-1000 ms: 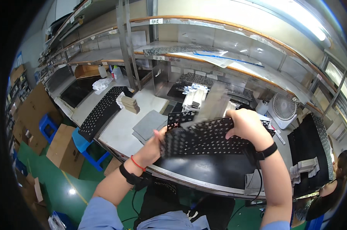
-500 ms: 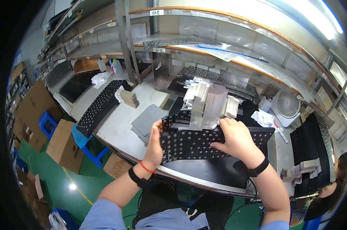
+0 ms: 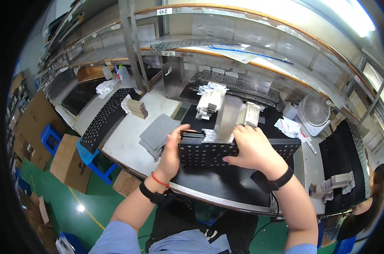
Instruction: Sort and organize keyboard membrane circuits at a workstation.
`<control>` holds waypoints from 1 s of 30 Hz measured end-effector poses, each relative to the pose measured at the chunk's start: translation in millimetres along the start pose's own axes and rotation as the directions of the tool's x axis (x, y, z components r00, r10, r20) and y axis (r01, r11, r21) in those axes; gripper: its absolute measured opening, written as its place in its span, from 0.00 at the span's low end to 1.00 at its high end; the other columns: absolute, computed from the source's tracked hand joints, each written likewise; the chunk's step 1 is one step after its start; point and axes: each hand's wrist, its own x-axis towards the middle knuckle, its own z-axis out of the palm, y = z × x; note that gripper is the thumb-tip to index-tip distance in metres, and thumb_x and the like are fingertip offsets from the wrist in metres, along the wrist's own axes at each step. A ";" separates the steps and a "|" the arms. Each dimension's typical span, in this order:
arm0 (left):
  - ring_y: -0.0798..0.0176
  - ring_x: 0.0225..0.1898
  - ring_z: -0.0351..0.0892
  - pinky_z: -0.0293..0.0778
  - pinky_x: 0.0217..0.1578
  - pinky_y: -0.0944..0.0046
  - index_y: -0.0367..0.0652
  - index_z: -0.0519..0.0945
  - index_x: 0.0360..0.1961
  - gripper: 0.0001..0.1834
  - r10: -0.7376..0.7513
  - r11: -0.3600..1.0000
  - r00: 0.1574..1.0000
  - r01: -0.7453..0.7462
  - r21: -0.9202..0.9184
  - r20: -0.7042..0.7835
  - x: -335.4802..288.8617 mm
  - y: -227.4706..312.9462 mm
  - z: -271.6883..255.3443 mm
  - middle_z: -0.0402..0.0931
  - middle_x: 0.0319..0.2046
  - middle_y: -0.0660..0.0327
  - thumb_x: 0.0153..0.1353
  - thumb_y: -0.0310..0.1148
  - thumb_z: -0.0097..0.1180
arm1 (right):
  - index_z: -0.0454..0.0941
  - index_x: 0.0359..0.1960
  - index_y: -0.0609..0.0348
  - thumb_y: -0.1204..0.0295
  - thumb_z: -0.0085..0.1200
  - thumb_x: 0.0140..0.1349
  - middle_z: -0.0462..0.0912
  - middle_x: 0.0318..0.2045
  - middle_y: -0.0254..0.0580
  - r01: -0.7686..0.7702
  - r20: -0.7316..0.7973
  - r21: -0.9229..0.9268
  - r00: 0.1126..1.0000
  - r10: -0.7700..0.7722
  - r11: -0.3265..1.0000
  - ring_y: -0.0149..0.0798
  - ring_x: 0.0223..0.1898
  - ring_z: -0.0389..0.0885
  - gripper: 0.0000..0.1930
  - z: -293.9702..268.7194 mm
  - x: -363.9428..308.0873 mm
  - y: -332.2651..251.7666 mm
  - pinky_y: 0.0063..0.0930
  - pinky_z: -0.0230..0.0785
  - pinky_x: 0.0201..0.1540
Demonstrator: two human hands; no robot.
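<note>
A stack of thin black dotted sheets (image 3: 200,155) stands on edge on the dark mat (image 3: 226,186), its dotted face toward me. My left hand (image 3: 171,153) is closed round the left end, thumb up along the edge. Over the top edge my right hand (image 3: 253,149) grips the stack, with the thumb pressed on the front face and the fingers behind. Just behind the sheets stand upright pale strips (image 3: 228,116), blurred, close to my right fingers. Further back lie bundled white strips (image 3: 211,99) and another bundle (image 3: 250,114).
Grey pads (image 3: 159,130) lie to the left, beyond them a beige block stack (image 3: 136,109) and more dotted sheets (image 3: 107,116). A white fan (image 3: 315,111) and black stacks (image 3: 340,156) stand right. Shelves (image 3: 243,19) run above the bench. A person's arm (image 3: 363,207) shows at far right.
The dotted sheets have come together into a more even stack, with the face seen more narrowly. My left hand has shifted slightly up the end; the right keeps its hold.
</note>
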 end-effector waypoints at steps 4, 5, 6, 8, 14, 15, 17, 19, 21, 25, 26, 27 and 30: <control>0.66 0.58 0.72 0.65 0.62 0.63 0.38 0.65 0.66 0.34 0.036 0.991 0.999 -0.038 0.130 0.020 5.4 -6.3 1.8 0.72 0.57 0.58 0.79 0.57 0.27 | 0.78 0.39 0.72 0.46 0.75 0.40 0.82 0.37 0.57 0.030 -0.078 0.019 0.997 -0.029 0.999 0.55 0.42 0.82 0.38 -1.6 2.1 1.7 0.43 0.74 0.47; 0.65 0.58 0.71 0.64 0.63 0.62 0.38 0.65 0.66 0.33 -0.028 0.995 1.000 0.026 0.098 0.013 7.3 -5.5 -3.7 0.72 0.58 0.58 0.79 0.56 0.29 | 0.79 0.38 0.71 0.46 0.75 0.40 0.82 0.36 0.56 0.038 -0.068 0.060 0.997 -0.034 0.997 0.56 0.40 0.82 0.38 -0.5 3.4 2.1 0.43 0.75 0.47; 0.66 0.56 0.72 0.64 0.61 0.63 0.37 0.67 0.65 0.31 0.089 0.988 0.993 -0.078 0.130 -0.084 9.7 -6.5 -7.0 0.74 0.54 0.57 0.78 0.54 0.31 | 0.79 0.36 0.71 0.47 0.76 0.40 0.82 0.33 0.56 0.052 -0.100 0.044 0.994 -0.047 0.998 0.56 0.38 0.83 0.36 -0.6 2.3 -1.4 0.42 0.76 0.45; 0.65 0.56 0.73 0.65 0.61 0.63 0.37 0.67 0.65 0.30 0.111 0.975 0.993 -0.103 0.198 -0.031 5.9 0.7 3.2 0.74 0.53 0.57 0.79 0.52 0.30 | 0.77 0.43 0.70 0.46 0.75 0.41 0.82 0.37 0.56 -0.014 -0.042 0.050 0.999 0.016 0.999 0.53 0.43 0.83 0.39 -4.2 5.4 -11.6 0.41 0.76 0.47; 0.76 0.32 0.72 0.70 0.38 0.72 0.37 0.78 0.38 0.19 -0.047 0.988 0.990 0.066 0.140 -0.131 9.4 6.4 23.6 0.76 0.30 0.67 0.77 0.38 0.37 | 0.78 0.32 0.62 0.45 0.75 0.43 0.83 0.24 0.48 -0.091 -0.123 -0.006 0.988 0.089 0.996 0.49 0.29 0.85 0.31 8.5 -1.8 -11.6 0.38 0.79 0.36; 0.76 0.32 0.72 0.70 0.38 0.72 0.37 0.78 0.38 0.19 -0.052 0.988 0.990 0.070 0.138 -0.130 12.0 8.3 24.8 0.76 0.30 0.67 0.77 0.38 0.37 | 0.78 0.32 0.62 0.45 0.75 0.43 0.83 0.24 0.48 -0.094 -0.119 -0.005 0.989 0.093 0.996 0.49 0.29 0.85 0.31 9.8 -1.2 -9.9 0.38 0.79 0.36; 0.77 0.32 0.71 0.69 0.37 0.72 0.38 0.77 0.38 0.18 -0.053 0.989 0.990 0.070 0.130 -0.131 17.8 13.0 26.9 0.75 0.29 0.68 0.77 0.37 0.37 | 0.77 0.32 0.61 0.45 0.75 0.43 0.83 0.25 0.48 -0.119 -0.100 0.034 0.988 0.122 0.992 0.48 0.29 0.86 0.31 9.1 3.2 -6.3 0.38 0.79 0.35; 0.73 0.37 0.75 0.71 0.44 0.70 0.37 0.77 0.41 0.17 -0.110 0.986 0.991 0.118 0.116 -0.073 18.9 12.2 17.1 0.77 0.33 0.65 0.77 0.36 0.38 | 0.77 0.31 0.60 0.46 0.75 0.43 0.83 0.24 0.46 -0.144 -0.075 0.024 0.987 0.145 0.989 0.48 0.29 0.86 0.30 9.6 2.0 -8.2 0.38 0.78 0.35; 0.69 0.48 0.75 0.68 0.55 0.67 0.37 0.77 0.47 0.16 -0.060 0.988 0.997 0.067 0.141 -0.053 17.4 15.8 16.7 0.79 0.44 0.60 0.76 0.34 0.37 | 0.77 0.32 0.59 0.45 0.75 0.43 0.83 0.24 0.45 -0.047 -0.196 0.041 0.979 0.054 0.998 0.47 0.30 0.86 0.30 17.7 -2.8 -10.7 0.38 0.78 0.34; 0.65 0.54 0.74 0.67 0.60 0.63 0.36 0.75 0.53 0.17 -0.025 0.977 0.998 0.011 0.214 0.062 9.8 15.2 3.6 0.78 0.51 0.56 0.76 0.33 0.35 | 0.76 0.39 0.59 0.48 0.75 0.43 0.82 0.27 0.42 0.139 -0.178 -0.043 0.973 -0.145 0.989 0.46 0.33 0.85 0.32 1.9 -14.6 -8.9 0.39 0.78 0.36; 0.65 0.54 0.74 0.67 0.60 0.63 0.36 0.75 0.53 0.17 -0.021 0.978 0.998 0.008 0.211 0.061 9.9 17.2 2.6 0.78 0.51 0.56 0.76 0.33 0.35 | 0.76 0.41 0.59 0.51 0.75 0.44 0.83 0.30 0.43 0.167 -0.153 -0.066 0.973 -0.176 0.984 0.47 0.34 0.85 0.30 1.3 -15.4 -1.3 0.40 0.78 0.37; 0.65 0.55 0.74 0.67 0.60 0.63 0.35 0.76 0.52 0.17 -0.025 0.971 0.995 0.001 0.240 0.098 11.1 20.6 1.6 0.78 0.50 0.57 0.76 0.33 0.36 | 0.76 0.41 0.59 0.51 0.75 0.44 0.83 0.30 0.43 0.170 -0.152 -0.070 0.972 -0.179 0.983 0.47 0.34 0.85 0.30 0.5 -15.6 -1.5 0.40 0.78 0.37; 0.63 0.54 0.75 0.67 0.60 0.62 0.35 0.78 0.52 0.16 -0.019 0.925 0.980 -0.058 0.375 0.198 16.3 36.1 -5.6 0.79 0.49 0.58 0.75 0.32 0.41 | 0.78 0.42 0.58 0.55 0.74 0.48 0.84 0.30 0.45 0.038 0.063 -0.030 0.997 -0.036 0.999 0.50 0.35 0.86 0.26 0.5 -16.3 -2.4 0.41 0.78 0.37</control>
